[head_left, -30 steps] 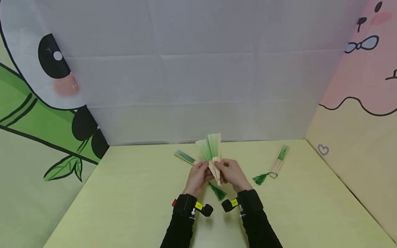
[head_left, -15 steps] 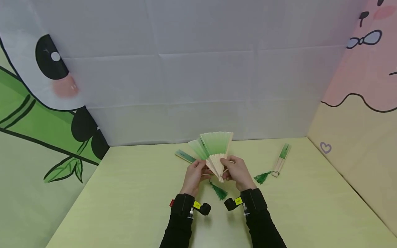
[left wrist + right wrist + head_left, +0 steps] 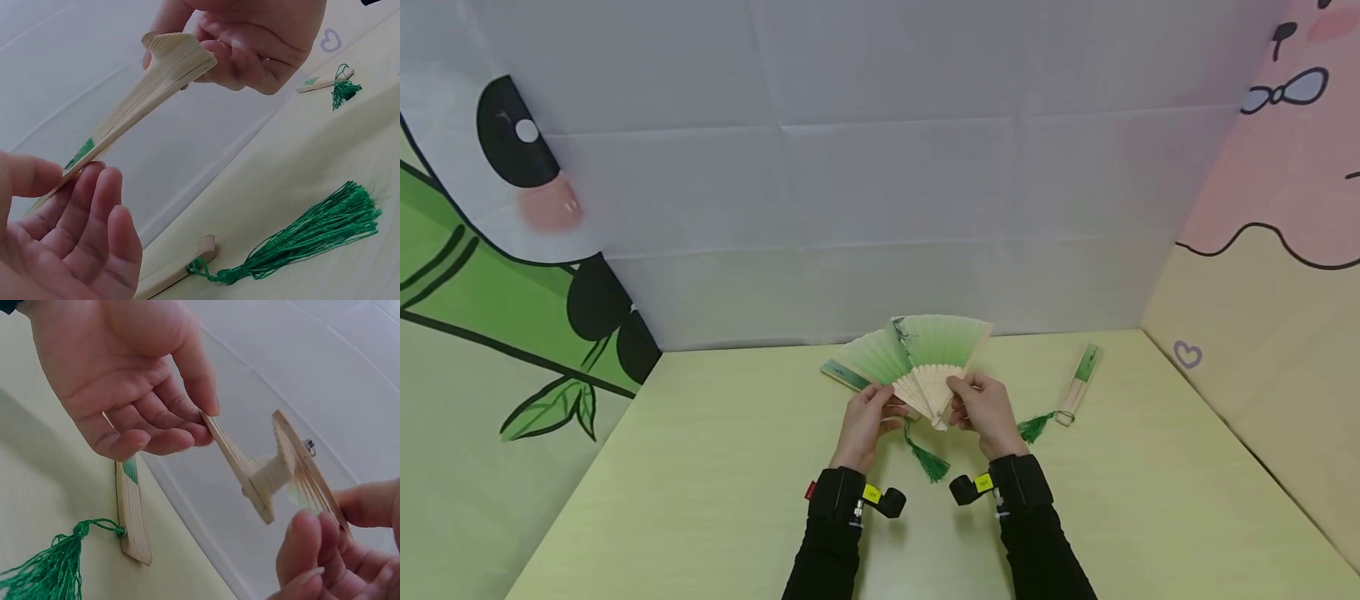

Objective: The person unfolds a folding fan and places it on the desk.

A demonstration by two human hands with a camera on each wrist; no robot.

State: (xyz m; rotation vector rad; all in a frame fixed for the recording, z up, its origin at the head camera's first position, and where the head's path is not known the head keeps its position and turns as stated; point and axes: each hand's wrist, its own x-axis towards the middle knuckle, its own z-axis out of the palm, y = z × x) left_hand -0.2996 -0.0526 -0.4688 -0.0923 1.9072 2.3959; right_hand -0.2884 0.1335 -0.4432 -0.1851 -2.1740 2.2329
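We are midway through spreading the green folding fan (image 3: 925, 358) above the yellow-green table (image 3: 700, 467), our left hand (image 3: 867, 419) and right hand (image 3: 987, 412) each pinching an outer wooden rib, and next must draw those ribs farther apart.

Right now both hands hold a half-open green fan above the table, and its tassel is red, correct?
Not quite. The tassel hanging from the fan is green, as the head view shows. The rest holds: left hand and right hand both hold the half-open fan above the table.
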